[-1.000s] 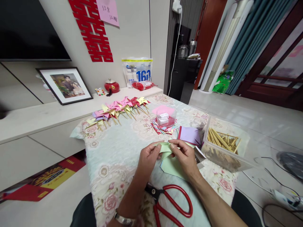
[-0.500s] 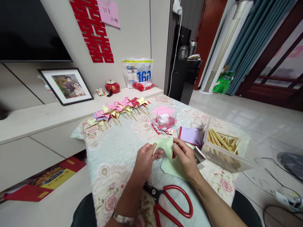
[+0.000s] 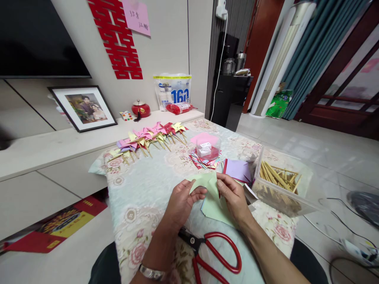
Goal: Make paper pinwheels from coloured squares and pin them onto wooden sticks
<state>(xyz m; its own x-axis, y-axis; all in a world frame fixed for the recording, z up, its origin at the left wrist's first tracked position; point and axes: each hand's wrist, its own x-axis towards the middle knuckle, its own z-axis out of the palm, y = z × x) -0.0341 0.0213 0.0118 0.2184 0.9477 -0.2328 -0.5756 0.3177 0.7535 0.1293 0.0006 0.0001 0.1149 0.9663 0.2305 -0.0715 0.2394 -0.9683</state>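
Both my hands hold a pale green paper piece [image 3: 205, 182] above the flowered tablecloth [image 3: 142, 197]. My left hand [image 3: 182, 203] pinches its left corner with thumb and fingers. My right hand [image 3: 233, 197] pinches its right side. Under them lies a stack of green paper squares [image 3: 214, 211]. Red-handled scissors [image 3: 217, 252] lie near my forearms at the table's front.
A row of finished paper pinwheels on sticks [image 3: 148, 140] lies at the far side. A clear round tub [image 3: 208, 146] sits on coloured paper. Purple sheets [image 3: 238, 169] lie beside a clear box of wooden sticks [image 3: 280, 185] on the right.
The green paper was folded flat between my fingers; now it stands opened up as a raised flap. My hands stayed in the same place.
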